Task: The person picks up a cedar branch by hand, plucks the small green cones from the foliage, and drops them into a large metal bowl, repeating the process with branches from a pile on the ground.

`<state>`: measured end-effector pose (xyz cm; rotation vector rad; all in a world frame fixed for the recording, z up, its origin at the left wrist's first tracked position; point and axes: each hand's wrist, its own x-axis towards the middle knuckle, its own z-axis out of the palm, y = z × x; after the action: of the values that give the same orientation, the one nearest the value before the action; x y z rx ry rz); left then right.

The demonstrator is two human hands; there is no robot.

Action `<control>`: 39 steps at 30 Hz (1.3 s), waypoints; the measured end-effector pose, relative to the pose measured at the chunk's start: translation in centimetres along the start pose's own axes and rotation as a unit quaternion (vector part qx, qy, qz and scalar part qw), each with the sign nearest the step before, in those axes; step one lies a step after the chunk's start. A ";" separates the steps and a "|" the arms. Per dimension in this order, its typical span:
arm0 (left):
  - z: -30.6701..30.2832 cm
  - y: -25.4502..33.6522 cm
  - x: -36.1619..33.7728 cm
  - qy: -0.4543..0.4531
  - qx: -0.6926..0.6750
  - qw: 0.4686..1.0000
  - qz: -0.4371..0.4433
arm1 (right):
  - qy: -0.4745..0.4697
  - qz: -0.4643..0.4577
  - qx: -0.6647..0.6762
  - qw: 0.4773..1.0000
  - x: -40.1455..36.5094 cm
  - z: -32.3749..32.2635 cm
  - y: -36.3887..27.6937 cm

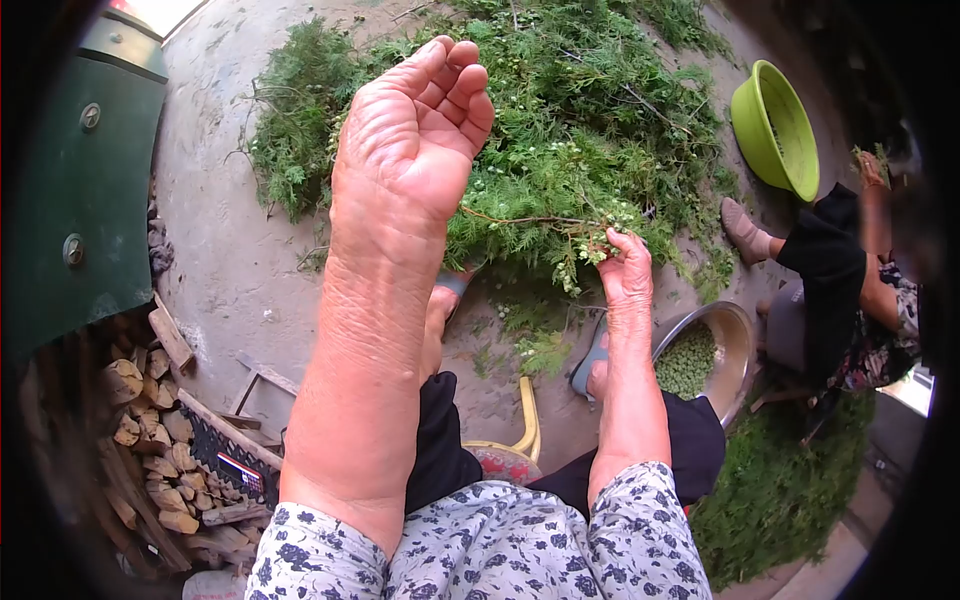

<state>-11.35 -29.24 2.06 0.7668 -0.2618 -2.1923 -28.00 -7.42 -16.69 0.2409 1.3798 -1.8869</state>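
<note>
My left hand (420, 130) is raised over the green pile with its palm showing. Its fingers curl loosely, and nothing shows in them. Lower and to the right, my right hand (628, 265) pinches an evergreen sprig (572, 248) that bears small pale-green cones. A thin brown stem runs from the sprig leftward toward my left wrist, where the forearm hides its end. Beneath both hands spreads a heap of cut evergreen branches (600, 100) with flat, scaly leaves. Beside my right forearm stands a metal basin (738, 350) holding many green cones (686, 362).
A lime-green basin (760, 125) stands on its side at the upper right. Another person (830, 250) sits at the right, with more greenery (780, 490) below. Split firewood (160, 440) is stacked at the lower left, under a dark green panel (80, 200). A yellow chair part (528, 415) shows between my legs.
</note>
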 end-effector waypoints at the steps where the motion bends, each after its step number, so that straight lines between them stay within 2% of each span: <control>1: 0.1 -0.1 -0.1 0.006 0.012 1.000 0.013 | 0.020 -0.021 -0.011 1.000 -0.2 0.2 -0.7; 3: 0.2 -0.1 -0.2 0.010 0.004 1.000 0.010 | 0.029 -0.072 -0.057 0.995 -0.9 0.4 -2.4; 6: 0.5 -0.3 -0.3 0.020 0.002 1.000 0.011 | 0.044 -0.089 -0.098 0.990 -2.8 0.6 -4.3; 8: 0.5 -0.5 -0.2 0.011 0.015 1.000 0.015 | 0.022 -0.085 -0.146 0.985 -3.8 0.0 -5.0; 11: 0.4 -1.1 0.1 -0.008 0.011 1.000 -0.007 | 0.025 -0.095 -0.153 0.983 -5.7 -0.9 -6.6; 12: 0.5 -1.2 0.0 -0.011 0.009 1.000 -0.008 | -0.012 -0.124 -0.100 0.987 -6.9 0.0 -7.2; 16: 1.3 -2.0 -0.7 -0.013 0.038 0.999 -0.007 | -0.010 -0.142 -0.066 0.988 -10.1 0.8 -10.2; 18: 1.7 -2.6 -1.2 -0.023 0.068 0.997 -0.014 | -0.004 -0.134 -0.003 0.991 -10.9 1.1 -11.5; 23: 3.0 -4.4 -3.1 -0.116 0.226 0.967 0.022 | -0.029 -0.129 0.117 0.984 -12.6 3.2 -14.7; 26: 3.6 -6.1 -4.3 -0.184 0.336 0.911 0.152 | -0.046 -0.133 0.124 0.982 -12.7 4.2 -16.2; 27: 3.8 -6.8 -4.6 -0.198 0.391 0.875 0.208 | -0.036 -0.137 0.115 0.983 -12.8 4.9 -16.4; 29: 3.7 -8.3 -4.8 -0.241 0.457 0.815 0.262 | -0.046 -0.142 0.119 0.982 -12.9 5.7 -16.9; 31: 4.0 -9.5 -5.1 -0.250 0.557 0.678 0.409 | -0.029 -0.137 0.128 0.982 -13.5 7.1 -17.4; 33: 4.5 -10.1 -5.8 -0.276 0.610 0.596 0.443 | -0.040 -0.132 0.136 0.981 -13.2 7.2 -17.3; 35: 4.8 -11.1 -5.9 -0.285 0.617 0.571 0.461 | -0.055 -0.098 0.130 0.985 -13.0 7.3 -17.0; 37: 5.1 -11.9 -6.1 -0.279 0.669 0.511 0.462 | -0.046 -0.091 0.128 0.986 -12.9 6.9 -16.7; 39: 5.0 -12.5 -6.0 -0.288 0.670 0.509 0.457 | -0.038 -0.080 0.136 0.987 -12.8 6.3 -16.4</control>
<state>-18.96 -16.73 3.53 0.3106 -2.2700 -0.7162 -28.55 -5.04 4.91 0.1939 1.1162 -2.1959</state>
